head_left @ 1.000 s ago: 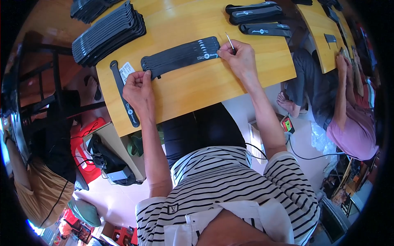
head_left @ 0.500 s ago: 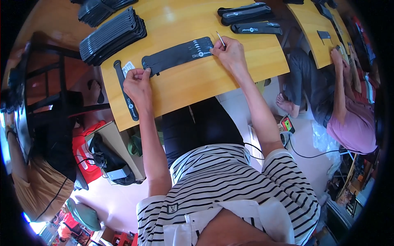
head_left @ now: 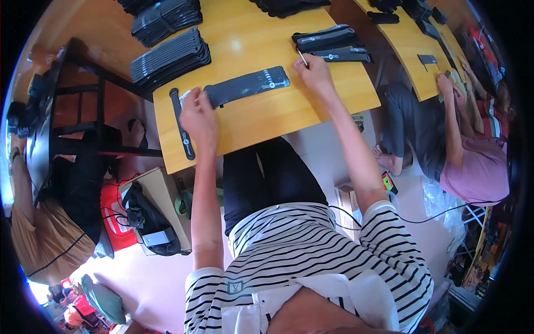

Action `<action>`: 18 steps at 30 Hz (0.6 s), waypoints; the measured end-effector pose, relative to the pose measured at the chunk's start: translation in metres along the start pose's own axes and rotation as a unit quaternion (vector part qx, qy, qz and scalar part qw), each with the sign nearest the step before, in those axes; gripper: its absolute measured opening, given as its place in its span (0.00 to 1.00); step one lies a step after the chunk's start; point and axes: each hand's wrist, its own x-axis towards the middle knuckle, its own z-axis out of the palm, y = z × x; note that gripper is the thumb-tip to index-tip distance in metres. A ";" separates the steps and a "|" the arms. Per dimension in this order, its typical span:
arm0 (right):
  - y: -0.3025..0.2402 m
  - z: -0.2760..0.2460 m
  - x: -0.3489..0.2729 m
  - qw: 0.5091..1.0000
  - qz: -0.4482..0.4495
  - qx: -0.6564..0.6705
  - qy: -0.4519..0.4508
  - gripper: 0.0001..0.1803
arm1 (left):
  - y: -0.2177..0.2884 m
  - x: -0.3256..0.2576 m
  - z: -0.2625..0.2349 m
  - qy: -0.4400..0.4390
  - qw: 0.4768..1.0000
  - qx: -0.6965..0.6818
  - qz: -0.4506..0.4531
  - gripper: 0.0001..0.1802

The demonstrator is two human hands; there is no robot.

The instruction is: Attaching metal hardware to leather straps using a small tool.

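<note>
A row of overlapping dark straps point(head_left: 242, 89) with white print at the right end lies slanted across the yellow table. My left hand point(head_left: 199, 118) is just off its left end, thumb and forefinger apart, over a small white label sheet point(head_left: 186, 98) that it partly covers. Left of that hand, a single dark strap point(head_left: 183, 131) with a rounded end lies along the table's left side. My right hand point(head_left: 316, 73) is closed around a slim pointed metal tool point(head_left: 303, 59), its exact kind too small to make out. That hand hovers right of the strap row.
Stacks of dark straps point(head_left: 169, 58) stand at the table's far left. More bundled straps point(head_left: 328, 40) lie at the far right, and a dark pile point(head_left: 289, 6) at the back. A co-worker point(head_left: 473, 161) sits at another table point(head_left: 425, 83) on the right. A dark chair frame point(head_left: 83, 117) stands left.
My left hand has let go of the strap row's left end and moved over the label sheet. My right hand has drawn away from the row's right end, still holding the tool. The view has shifted.
</note>
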 end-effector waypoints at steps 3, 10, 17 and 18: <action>-0.016 0.030 0.007 0.969 -0.145 -0.167 0.111 0.12 | 0.009 -0.011 0.030 -0.148 0.965 0.171 0.133 0.33; -0.019 0.087 0.021 0.898 -0.248 -0.348 0.104 0.08 | 0.009 -0.022 0.067 -0.266 0.892 0.266 0.250 0.51; -0.018 0.095 0.022 0.880 -0.259 -0.388 0.090 0.06 | 0.009 -0.017 0.066 -0.313 0.895 0.233 0.214 0.52; -0.019 0.095 0.022 0.881 -0.255 -0.389 0.088 0.06 | 0.011 -0.016 0.065 -0.312 0.896 0.233 0.215 0.52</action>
